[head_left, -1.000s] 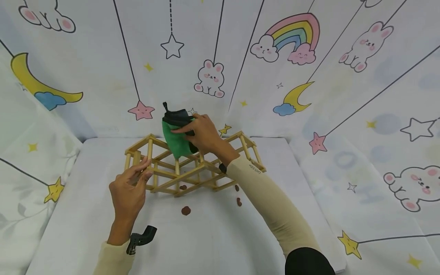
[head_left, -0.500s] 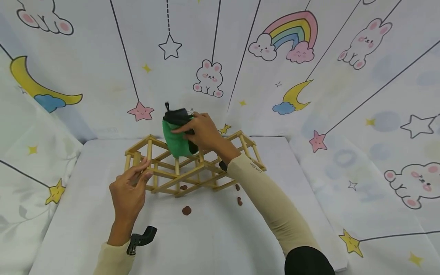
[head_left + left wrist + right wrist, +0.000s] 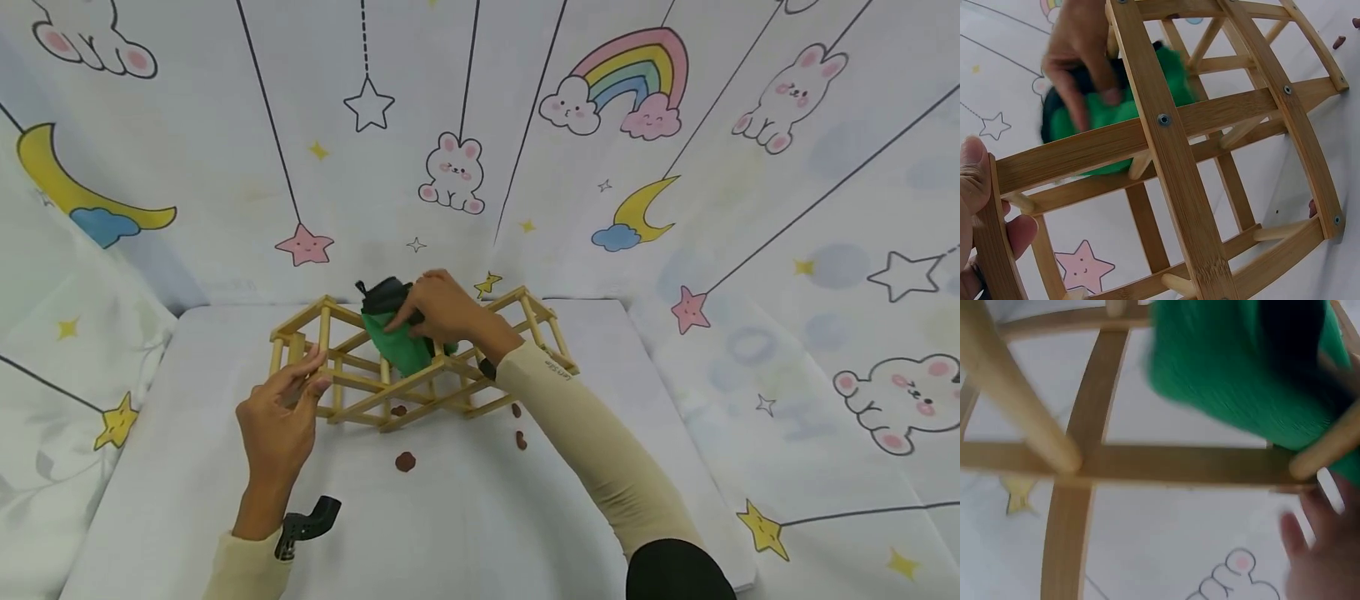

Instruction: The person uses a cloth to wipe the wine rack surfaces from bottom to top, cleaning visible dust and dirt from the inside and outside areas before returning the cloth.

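My left hand (image 3: 277,421) pinches an end slat of a slatted wooden rack (image 3: 1210,112) that zigzags across the white table. In the left wrist view, thumb and fingers lie on either side of that slat. My right hand (image 3: 446,307) reaches over the rack's middle and grips a green and black soft cloth item (image 3: 405,346) with a small black loop on top. The item's lower part sits down among the wooden bars, partly hidden behind a front slat. Close up in the right wrist view, the green fabric (image 3: 1210,375) is blurred beside a round wooden rod.
Small brown lumps lie on the white table (image 3: 450,533), a round one (image 3: 406,462) in front of the rack and a curved one (image 3: 521,440) near my right forearm. A white cloth backdrop (image 3: 225,167) with printed cartoons rises behind and at both sides.
My right hand has lowered the green and black cloth item from above the rack down between its bars. The left hand stays on the same end of the rack.
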The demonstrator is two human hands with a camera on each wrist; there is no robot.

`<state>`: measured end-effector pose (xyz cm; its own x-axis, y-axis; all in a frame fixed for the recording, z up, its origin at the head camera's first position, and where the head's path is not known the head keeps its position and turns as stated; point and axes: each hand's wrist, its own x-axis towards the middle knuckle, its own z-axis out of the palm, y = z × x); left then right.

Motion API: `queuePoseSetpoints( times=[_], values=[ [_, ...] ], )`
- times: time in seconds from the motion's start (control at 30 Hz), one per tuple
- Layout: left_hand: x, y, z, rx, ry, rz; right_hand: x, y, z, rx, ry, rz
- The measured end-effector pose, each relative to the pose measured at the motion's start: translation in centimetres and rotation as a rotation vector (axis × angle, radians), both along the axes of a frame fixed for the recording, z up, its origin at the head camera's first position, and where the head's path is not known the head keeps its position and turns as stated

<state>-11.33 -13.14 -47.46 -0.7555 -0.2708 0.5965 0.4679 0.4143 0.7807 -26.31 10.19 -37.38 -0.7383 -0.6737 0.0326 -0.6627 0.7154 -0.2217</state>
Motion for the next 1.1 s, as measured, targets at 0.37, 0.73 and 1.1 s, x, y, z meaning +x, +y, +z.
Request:
queuePoseSetpoints(
  times=[0.37,0.73,1.1],
  values=[
    [0.1,0.0,-0.1,-0.016,-0.002,0.010,3.0,4.8,2.1,-0.871,0.184,-0.297],
    [0.0,-0.1,0.0,-0.009,0.019,0.007,5.4,8.6,-1.5,-0.868,0.078,-0.471],
    [-0.1,-0.1,-0.1,-0.016,0.029,0.017,6.2,6.6,-4.0,-0.827,-0.226,-0.499]
  ],
)
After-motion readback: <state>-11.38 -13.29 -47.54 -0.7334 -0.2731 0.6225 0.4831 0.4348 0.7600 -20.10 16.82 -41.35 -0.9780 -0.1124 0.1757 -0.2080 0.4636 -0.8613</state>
